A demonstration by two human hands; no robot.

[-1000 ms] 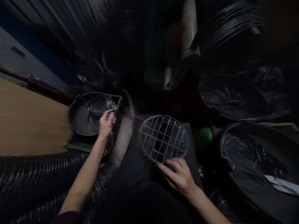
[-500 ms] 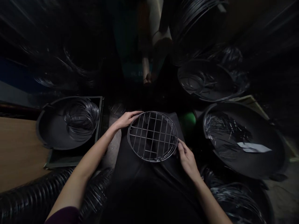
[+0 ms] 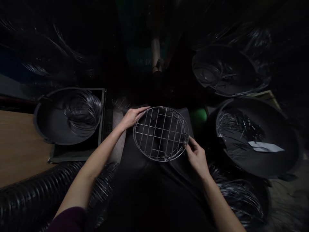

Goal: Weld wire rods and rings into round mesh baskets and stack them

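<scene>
Between my hands is a round wire rack (image 3: 161,139), a metal ring crossed by thin bars in a grid. My left hand (image 3: 131,117) grips its upper left rim, with the fingers lying along the far edge. At the right rim, my right hand (image 3: 196,154) pinches the wire between thumb and fingers, close to a small dark piece where the wires meet. Beneath the rack lies a dark cloth (image 3: 145,187) over my lap. The undersides of the fingers are hidden.
On the left, a black basin (image 3: 49,124) holds a coil of wire rings (image 3: 82,111). To the right, another black basin (image 3: 277,129) contains short wire pieces and a white slip (image 3: 265,147). A further basin (image 3: 243,71) stands behind it. Stacked wire rings (image 3: 36,190) lie at lower left.
In the picture, the rack and both hands are slightly higher and further right, as the view has shifted too. Both hands keep their hold on the rim.
</scene>
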